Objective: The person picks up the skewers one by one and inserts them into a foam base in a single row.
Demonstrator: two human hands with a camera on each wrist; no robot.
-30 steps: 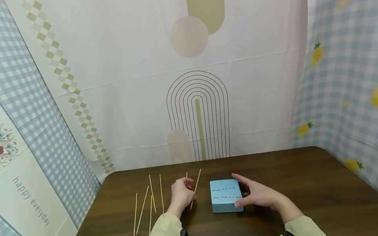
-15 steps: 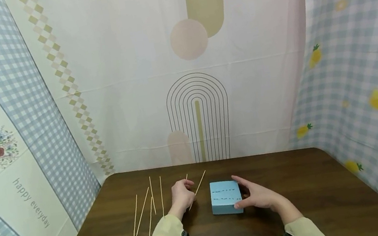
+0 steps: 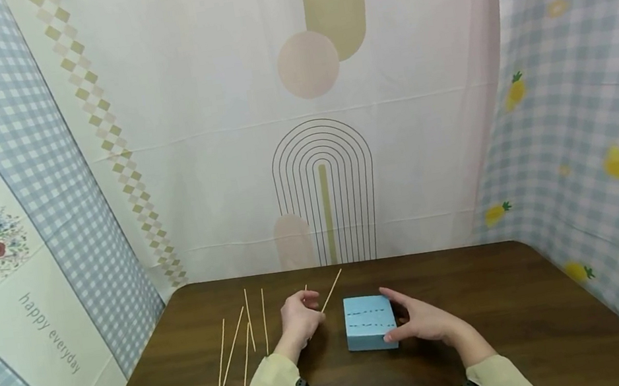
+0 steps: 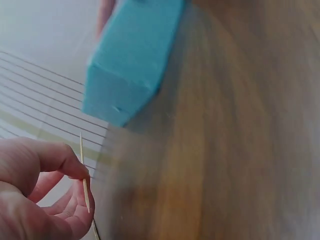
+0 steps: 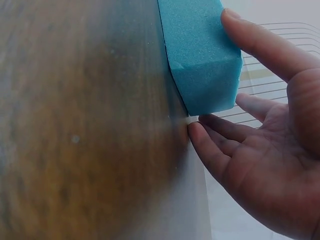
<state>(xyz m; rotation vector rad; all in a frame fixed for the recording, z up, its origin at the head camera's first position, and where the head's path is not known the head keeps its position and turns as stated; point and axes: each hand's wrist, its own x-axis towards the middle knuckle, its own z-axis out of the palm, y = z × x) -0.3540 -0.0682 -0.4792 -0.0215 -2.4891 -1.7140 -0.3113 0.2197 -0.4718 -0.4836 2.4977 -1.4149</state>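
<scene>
My left hand pinches a thin pointed bamboo skewer between thumb and fingers, tilted with its far end to the right. In the left wrist view the skewer has one sharp tip above the fingertips and the other below. A light blue foam block, its top marked with rows of small dark holes or dots, lies flat on the table. From the right side my right hand holds the block, thumb at the near corner and index finger at the far corner. In the right wrist view the thumb touches the foam.
Several more skewers lie loosely spread on the brown wooden table to the left. Another skewer is partly hidden behind my left hand. A patterned cloth hangs behind the table's far edge.
The skewer in my left hand has tilted further right, and its far end has moved outward to the right. My left hand has shifted slightly right; the right hand and block stay put.
</scene>
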